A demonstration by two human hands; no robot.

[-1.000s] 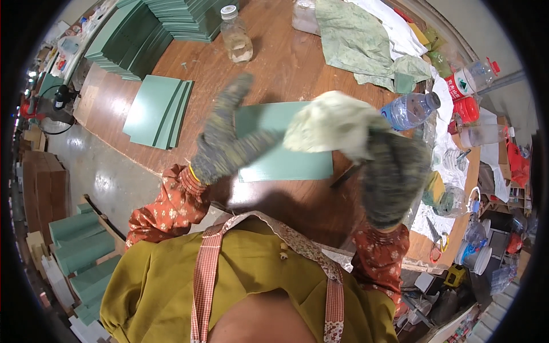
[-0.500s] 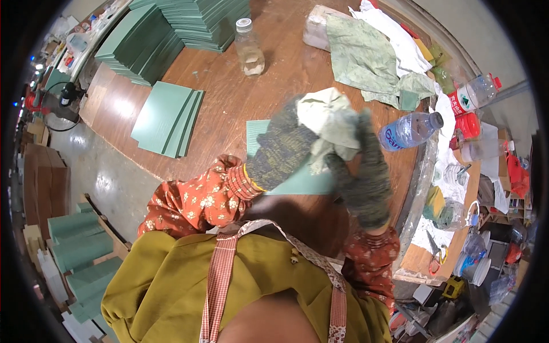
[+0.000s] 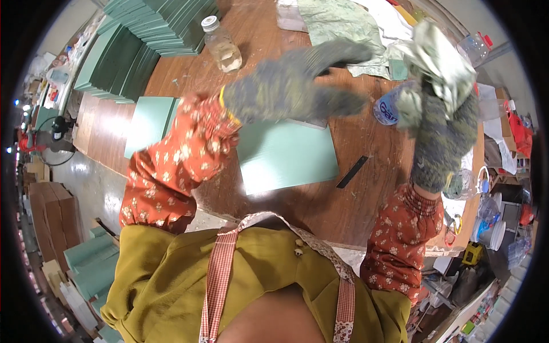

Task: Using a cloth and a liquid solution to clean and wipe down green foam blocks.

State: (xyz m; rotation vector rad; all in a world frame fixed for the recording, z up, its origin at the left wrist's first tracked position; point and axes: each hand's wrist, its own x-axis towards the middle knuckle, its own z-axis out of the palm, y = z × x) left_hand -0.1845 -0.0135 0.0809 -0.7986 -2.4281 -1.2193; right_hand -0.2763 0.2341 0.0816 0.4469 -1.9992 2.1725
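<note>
My left hand (image 3: pixel 291 83), in a grey-green knit glove, hovers above a pale green rectangular board (image 3: pixel 289 163) with its fingers stretched out and apart, holding nothing. A pale object with a straight edge peeks out beneath that glove, mostly hidden. Off to the right, my right hand (image 3: pixel 445 134), gloved alike, grips a crumpled whitish cloth (image 3: pixel 443 63) that is raised over the table's right side. A thin black strip (image 3: pixel 352 172) lies on the wood just right of the board.
Tall stacks of green boards (image 3: pixel 117 63) stand at the far left, with a few more boards (image 3: pixel 147 123) nearer. A lidded glass jar (image 3: pixel 223 48) is beside them. A plastic bottle (image 3: pixel 386 108) and a green cloth (image 3: pixel 337 28) lie toward the right. Scissors (image 3: pixel 453 224) rest at the right edge.
My hands have parted: the left has let go of the cloth and risen slightly, while the right has carried it up and to the right. The board and black strip are now exposed.
</note>
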